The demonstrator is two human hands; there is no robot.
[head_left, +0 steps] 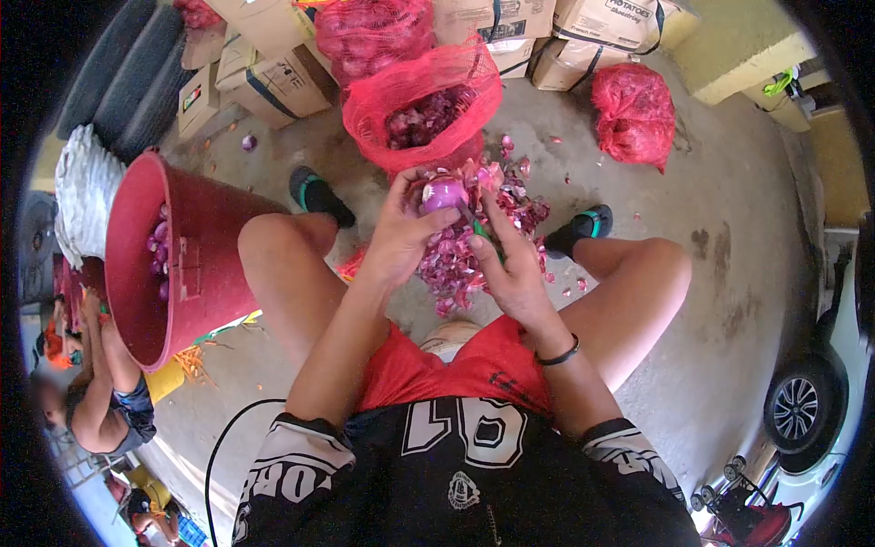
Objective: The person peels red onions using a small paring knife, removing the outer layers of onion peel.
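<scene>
My left hand [403, 230] is wrapped round a red onion [443, 195], whose smooth purple surface faces up. In my right hand [512, 264] is a small knife [478, 224] with a green handle, its blade against or close beside the onion. Much of the handle is hidden by my fingers. Below my hands a heap of onion skins [451, 273] lies on the floor between my feet. Just beyond it stands an open red mesh sack [365, 141] with dark red onions [428, 118] inside.
At my left a big red tub [223, 223] holds several peeled onions [159, 242]. Cardboard boxes [278, 87] and another filled mesh sack [378, 36] stand ahead. A tied red bag [633, 114] sits ahead right. Another person [105, 401] sits beyond the tub; a car wheel [797, 407] is far right.
</scene>
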